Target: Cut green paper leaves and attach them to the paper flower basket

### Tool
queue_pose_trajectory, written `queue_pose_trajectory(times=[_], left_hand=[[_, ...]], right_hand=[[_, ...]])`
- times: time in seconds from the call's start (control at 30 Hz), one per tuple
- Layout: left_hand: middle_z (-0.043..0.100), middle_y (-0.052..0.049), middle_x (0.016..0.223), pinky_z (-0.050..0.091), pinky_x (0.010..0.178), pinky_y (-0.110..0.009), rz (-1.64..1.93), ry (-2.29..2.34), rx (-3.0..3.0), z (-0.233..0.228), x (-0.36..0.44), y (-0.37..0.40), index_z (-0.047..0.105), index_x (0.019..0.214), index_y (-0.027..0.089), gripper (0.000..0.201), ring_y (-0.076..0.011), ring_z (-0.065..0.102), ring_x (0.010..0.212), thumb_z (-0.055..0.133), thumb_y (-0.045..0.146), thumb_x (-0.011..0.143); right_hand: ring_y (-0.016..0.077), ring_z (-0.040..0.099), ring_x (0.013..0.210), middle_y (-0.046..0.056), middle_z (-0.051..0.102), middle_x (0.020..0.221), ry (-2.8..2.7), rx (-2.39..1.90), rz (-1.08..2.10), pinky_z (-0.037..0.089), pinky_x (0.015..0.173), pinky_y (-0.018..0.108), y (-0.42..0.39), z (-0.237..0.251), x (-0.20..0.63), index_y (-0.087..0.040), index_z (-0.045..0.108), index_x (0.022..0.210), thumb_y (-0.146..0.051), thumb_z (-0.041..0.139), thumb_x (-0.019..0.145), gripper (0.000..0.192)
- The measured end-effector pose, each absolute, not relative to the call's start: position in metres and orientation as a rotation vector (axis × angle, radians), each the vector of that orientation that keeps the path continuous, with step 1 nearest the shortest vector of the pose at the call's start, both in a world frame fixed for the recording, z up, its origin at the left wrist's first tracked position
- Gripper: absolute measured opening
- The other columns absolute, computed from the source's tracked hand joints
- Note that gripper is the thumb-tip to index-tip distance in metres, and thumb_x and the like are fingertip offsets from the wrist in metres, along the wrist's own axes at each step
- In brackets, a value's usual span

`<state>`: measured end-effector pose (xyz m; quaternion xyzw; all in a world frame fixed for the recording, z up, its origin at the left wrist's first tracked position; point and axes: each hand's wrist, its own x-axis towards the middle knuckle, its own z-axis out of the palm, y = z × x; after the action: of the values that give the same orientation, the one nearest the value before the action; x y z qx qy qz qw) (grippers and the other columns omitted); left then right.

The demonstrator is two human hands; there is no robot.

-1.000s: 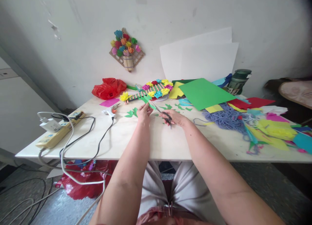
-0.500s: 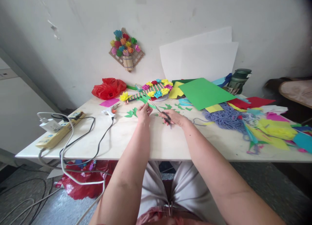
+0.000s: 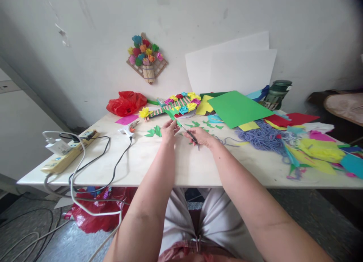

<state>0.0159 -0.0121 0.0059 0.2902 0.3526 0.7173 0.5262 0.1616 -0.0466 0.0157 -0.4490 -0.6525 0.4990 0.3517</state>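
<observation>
At tabletop [image 3: 170, 167] centre: step: cutting.
Left hand [image 3: 169, 132]: pinches green paper [image 3: 172, 113].
Right hand [image 3: 202, 136]: closed round scissors [image 3: 188, 133].
Next, likely: steady paper.

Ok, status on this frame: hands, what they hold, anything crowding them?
Left hand pinches green paper piece. Right hand grips scissors, blades at the paper. Green scraps beside the hands.

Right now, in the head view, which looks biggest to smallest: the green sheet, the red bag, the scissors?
1. Green sheet
2. Red bag
3. Scissors, in the right hand, though they lie nearer the camera.
</observation>
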Motion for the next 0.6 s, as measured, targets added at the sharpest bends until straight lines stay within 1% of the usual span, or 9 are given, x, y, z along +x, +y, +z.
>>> queue_pose_trajectory(times=[0.1,0.27,0.4,0.6], left_hand=[[0.056,0.003,0.059,0.047,0.063,-0.026,1.686,0.811,0.756,0.0071,0.0180,-0.0144,0.064,0.089,0.013,0.038,-0.0066,0.051,0.051,0.079,0.024,0.055],[0.055,0.004,0.059,0.048,0.065,-0.028,1.652,0.751,0.807,0.0087,0.0217,-0.0173,0.064,0.099,0.014,0.046,-0.0076,0.053,0.054,0.078,0.019,0.055],[0.055,0.004,0.061,0.048,0.066,-0.027,1.641,0.723,0.825,0.0097,0.0240,-0.0185,0.065,0.100,0.016,0.047,-0.0075,0.053,0.055,0.077,0.015,0.055],[0.055,0.003,0.062,0.047,0.063,-0.025,1.624,0.721,0.830,0.0106,0.0221,-0.0176,0.066,0.101,0.014,0.046,-0.0070,0.052,0.055,0.074,0.010,0.056]], right_hand=[[0.0038,0.042,0.033,-0.005,0.051,0.046,-1.655,-1.185,1.274,0.034,0.033,0.015,-0.0488,0.0184,0.1600,-0.014,0.059,0.071,-0.041,0.073,0.070,0.030],[0.0040,0.042,0.034,-0.005,0.051,0.047,-1.617,-1.208,1.238,0.036,0.034,0.016,-0.0486,0.0187,0.1592,-0.013,0.061,0.077,-0.040,0.072,0.070,0.030],[0.0039,0.042,0.033,-0.005,0.050,0.046,-1.620,-1.220,1.208,0.035,0.034,0.016,-0.0485,0.0188,0.1591,-0.013,0.062,0.077,-0.041,0.072,0.070,0.031],[0.0043,0.043,0.033,-0.005,0.052,0.046,-1.630,-1.185,1.261,0.035,0.033,0.016,-0.0490,0.0201,0.1612,-0.014,0.059,0.074,-0.042,0.070,0.072,0.031]])
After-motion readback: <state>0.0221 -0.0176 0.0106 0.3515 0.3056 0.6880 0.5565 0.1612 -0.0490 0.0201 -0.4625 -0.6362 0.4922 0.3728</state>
